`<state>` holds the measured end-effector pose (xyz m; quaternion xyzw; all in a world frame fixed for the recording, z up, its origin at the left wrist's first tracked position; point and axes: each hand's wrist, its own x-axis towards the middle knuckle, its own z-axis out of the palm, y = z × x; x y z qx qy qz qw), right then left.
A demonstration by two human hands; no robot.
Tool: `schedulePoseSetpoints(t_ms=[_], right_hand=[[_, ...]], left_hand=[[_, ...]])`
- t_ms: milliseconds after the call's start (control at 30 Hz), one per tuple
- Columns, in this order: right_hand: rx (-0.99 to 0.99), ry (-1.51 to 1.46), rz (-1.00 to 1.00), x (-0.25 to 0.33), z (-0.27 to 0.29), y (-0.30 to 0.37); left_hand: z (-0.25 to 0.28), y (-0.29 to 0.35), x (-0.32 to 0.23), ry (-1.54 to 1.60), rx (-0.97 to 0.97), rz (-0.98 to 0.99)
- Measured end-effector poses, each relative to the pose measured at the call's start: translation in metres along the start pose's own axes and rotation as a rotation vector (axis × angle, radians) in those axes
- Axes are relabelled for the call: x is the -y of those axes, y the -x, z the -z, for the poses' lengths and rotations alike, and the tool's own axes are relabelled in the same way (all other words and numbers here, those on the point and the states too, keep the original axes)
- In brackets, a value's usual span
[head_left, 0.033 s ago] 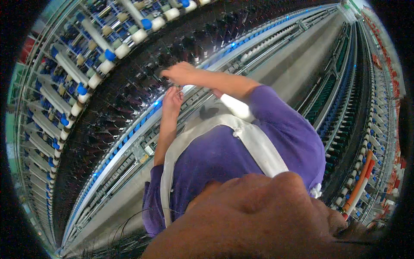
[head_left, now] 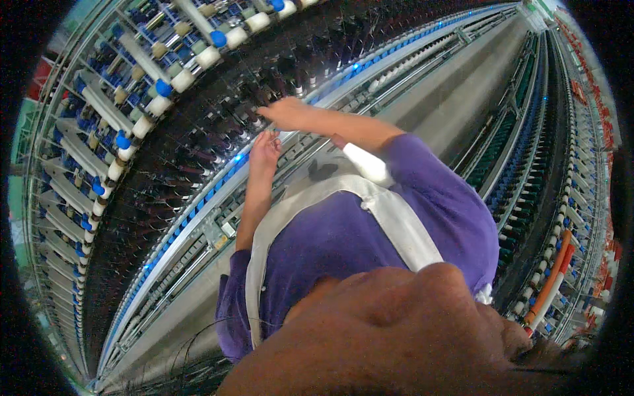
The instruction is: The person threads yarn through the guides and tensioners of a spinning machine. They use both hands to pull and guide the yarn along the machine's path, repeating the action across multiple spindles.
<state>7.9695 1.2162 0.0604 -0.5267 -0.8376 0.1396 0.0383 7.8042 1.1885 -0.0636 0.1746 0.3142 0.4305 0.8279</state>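
Observation:
My left hand [head_left: 265,153] is raised at the front rail of a long spinning frame, its fingers curled and their tips pinched together. Something small and thin shows at those fingertips, too small to name. Just above and to the right, my right hand [head_left: 284,114] reaches over the rail toward a row of dark bobbins [head_left: 221,122] on spindles. It is slightly blurred, with fingers drawn together; whatever they hold is hidden. A white tapered bobbin-like piece [head_left: 365,164] with a brown tip lies between my right arm and chest, beside the pale apron strap [head_left: 403,231].
White and blue rollers [head_left: 182,81] line the frame above the bobbins. A blue strip with lights [head_left: 239,157] runs along its front rail. Grey floor [head_left: 456,99] forms an aisle, with a second machine [head_left: 528,171] across it. An orange tube [head_left: 553,274] lies on that machine.
My right hand has shifted slightly to the right along the bobbin row. My left hand stays almost in place.

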Motion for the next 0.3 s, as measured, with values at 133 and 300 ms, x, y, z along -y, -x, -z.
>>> schedulePoseSetpoints(t_ms=[133, 300], right_hand=[[-0.139, -0.430, 0.124, -0.073, -0.035, 0.080], [-0.348, -0.675, -0.079, -0.164, -0.035, 0.156]], left_hand=[[-0.037, -0.042, 0.051, -0.042, -0.043, -0.062], [-0.103, -0.102, 0.133, -0.272, -0.058, 0.110]])
